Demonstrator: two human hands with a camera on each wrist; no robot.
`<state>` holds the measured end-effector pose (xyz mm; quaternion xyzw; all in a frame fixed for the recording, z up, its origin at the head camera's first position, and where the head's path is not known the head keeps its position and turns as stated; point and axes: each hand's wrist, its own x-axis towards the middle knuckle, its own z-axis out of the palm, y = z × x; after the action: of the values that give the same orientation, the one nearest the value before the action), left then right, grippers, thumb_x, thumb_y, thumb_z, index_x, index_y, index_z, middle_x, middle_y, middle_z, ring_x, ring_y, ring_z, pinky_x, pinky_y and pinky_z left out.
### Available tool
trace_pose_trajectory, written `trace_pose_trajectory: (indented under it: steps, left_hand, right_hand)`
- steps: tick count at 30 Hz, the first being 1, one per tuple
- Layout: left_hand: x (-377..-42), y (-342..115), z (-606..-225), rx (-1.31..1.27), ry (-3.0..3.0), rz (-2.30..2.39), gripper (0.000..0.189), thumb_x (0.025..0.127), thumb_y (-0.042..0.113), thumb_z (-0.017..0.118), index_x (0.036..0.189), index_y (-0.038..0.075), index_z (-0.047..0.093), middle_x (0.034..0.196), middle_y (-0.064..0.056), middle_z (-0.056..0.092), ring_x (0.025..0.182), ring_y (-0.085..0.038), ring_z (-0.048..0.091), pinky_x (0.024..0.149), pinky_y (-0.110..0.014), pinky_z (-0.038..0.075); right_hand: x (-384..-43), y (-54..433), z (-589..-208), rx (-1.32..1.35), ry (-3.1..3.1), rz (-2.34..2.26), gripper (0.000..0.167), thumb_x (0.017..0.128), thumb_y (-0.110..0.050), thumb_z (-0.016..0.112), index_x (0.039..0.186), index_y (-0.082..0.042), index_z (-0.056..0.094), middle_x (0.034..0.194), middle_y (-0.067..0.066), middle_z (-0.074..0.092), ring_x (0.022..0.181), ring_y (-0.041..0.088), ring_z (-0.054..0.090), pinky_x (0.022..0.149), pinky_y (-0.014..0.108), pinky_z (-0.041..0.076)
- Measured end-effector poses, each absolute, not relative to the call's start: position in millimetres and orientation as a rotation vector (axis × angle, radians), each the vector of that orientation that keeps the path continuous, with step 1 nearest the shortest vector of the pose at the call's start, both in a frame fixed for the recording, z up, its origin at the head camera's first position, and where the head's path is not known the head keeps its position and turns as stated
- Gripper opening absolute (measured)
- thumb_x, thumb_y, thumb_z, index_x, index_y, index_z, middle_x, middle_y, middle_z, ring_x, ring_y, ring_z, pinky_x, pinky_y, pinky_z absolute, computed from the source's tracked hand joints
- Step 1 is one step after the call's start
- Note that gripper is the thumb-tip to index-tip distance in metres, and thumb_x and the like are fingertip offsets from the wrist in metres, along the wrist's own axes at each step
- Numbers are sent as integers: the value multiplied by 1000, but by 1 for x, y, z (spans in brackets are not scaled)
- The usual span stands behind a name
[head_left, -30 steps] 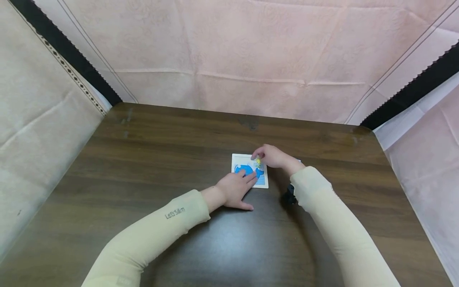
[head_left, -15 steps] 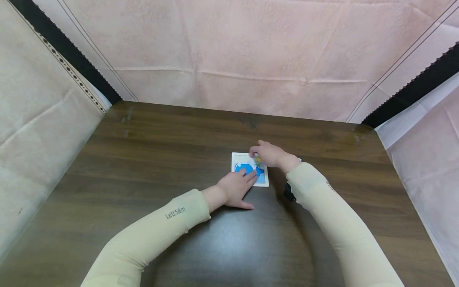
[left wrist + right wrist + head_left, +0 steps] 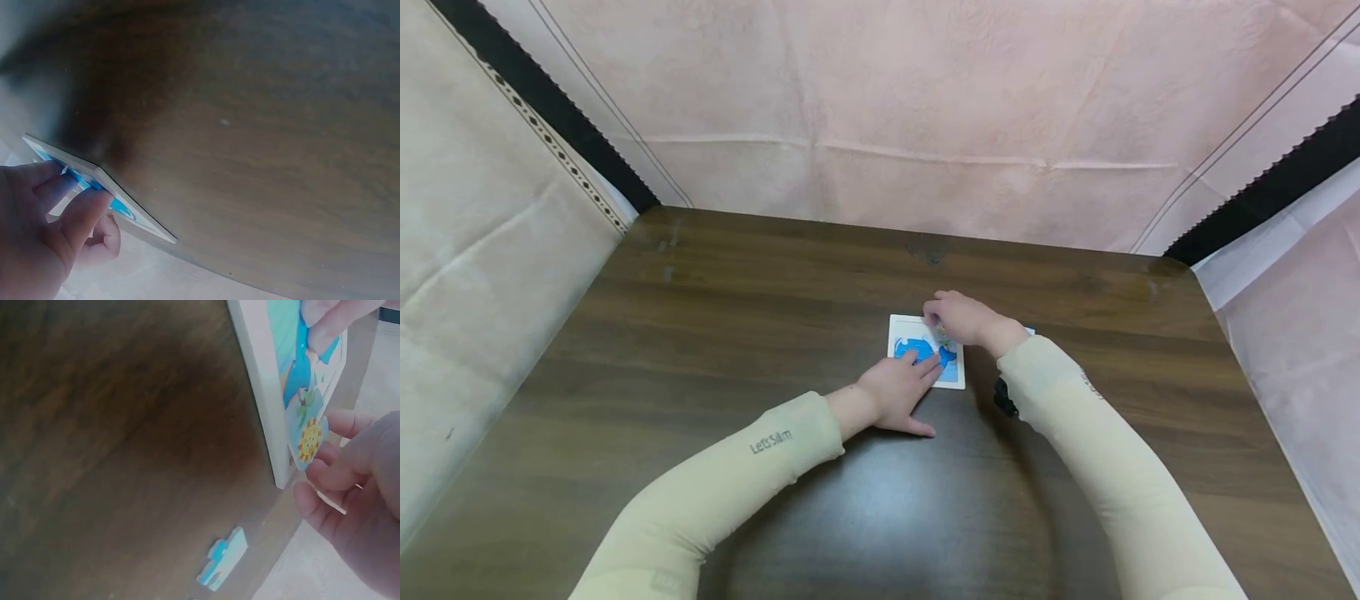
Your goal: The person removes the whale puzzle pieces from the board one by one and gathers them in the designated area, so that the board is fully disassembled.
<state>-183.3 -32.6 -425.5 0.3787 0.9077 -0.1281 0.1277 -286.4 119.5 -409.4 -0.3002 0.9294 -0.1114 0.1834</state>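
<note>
At one board [image 3: 906, 326], two hands [image 3: 897, 392] [image 3: 966, 320], one sun piece [image 3: 309, 439]; nearby, one loose piece [image 3: 225, 559]

Head cam looks forward and down from above, wide, far enough back for my left hand [image 3: 898, 393], right hand [image 3: 966, 319] and most of the worktop [image 3: 775, 292]. Both wrist cams: low, close in, tilted. All three share the picture board [image 3: 916, 338]; right wrist catches both hands.

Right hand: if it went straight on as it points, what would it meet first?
Most likely the sun piece, right in front of the right hand; the puzzle board looks next in line. Depth is unclear, so the hand may be touching the piece.
</note>
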Motion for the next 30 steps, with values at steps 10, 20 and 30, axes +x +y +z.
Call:
trace_pose_trajectory:
  steps: [10,20,30]
  left_hand:
    - [-183,-34,-423,1096,2640,-337,92,81,75,40,148,14,28,156,-3,25,138,-25,33,106,-31,39]
    - [-183,-32,-426,1099,2640,-346,93,81,76,39,149,14,26,156,-3,23,138,-25,33,106,-32,38]
    - [-183,-32,-424,1088,2629,-323,93,81,77,38,149,14,25,156,-3,22,140,-26,30,108,-34,36]
  right_hand:
    - [-290,127,-410,-759,2541,-613,21,90,4,47,100,-3,64,101,13,61,96,27,53,93,44,46]
    - [-294,136,-407,-497,2449,-817,24,95,-8,46,109,0,64,115,19,62,99,29,56,91,42,48]
    - [-300,144,-410,-130,2292,-1039,28,92,-12,57,114,5,63,111,20,64,87,21,65,88,36,53]
